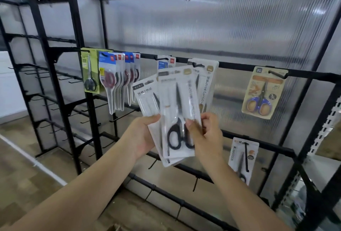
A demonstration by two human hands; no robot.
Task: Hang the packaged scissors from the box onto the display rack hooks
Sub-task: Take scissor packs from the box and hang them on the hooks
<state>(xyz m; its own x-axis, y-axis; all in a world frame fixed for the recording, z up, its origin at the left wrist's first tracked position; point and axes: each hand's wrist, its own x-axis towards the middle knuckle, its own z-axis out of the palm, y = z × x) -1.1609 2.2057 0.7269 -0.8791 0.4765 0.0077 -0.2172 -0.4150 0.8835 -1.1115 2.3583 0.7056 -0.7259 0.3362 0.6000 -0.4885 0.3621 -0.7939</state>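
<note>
Two white scissors packs are being held fanned out in front of the display rack [239, 65], below its upper bar. The front pack [178, 105], showing black-handled scissors, is being pinched at its right edge by the right hand [204, 134], thumb on the face. The rear pack [147, 99] is being gripped by the left hand [143, 134], thumb across its lower part. Behind them, a third white pack [206, 83] is being carried on a hook. Further out, a green pack [90, 72], red-handled packs [114, 81] and a blue-handled pack [262, 92] are being displayed on hooks.
</note>
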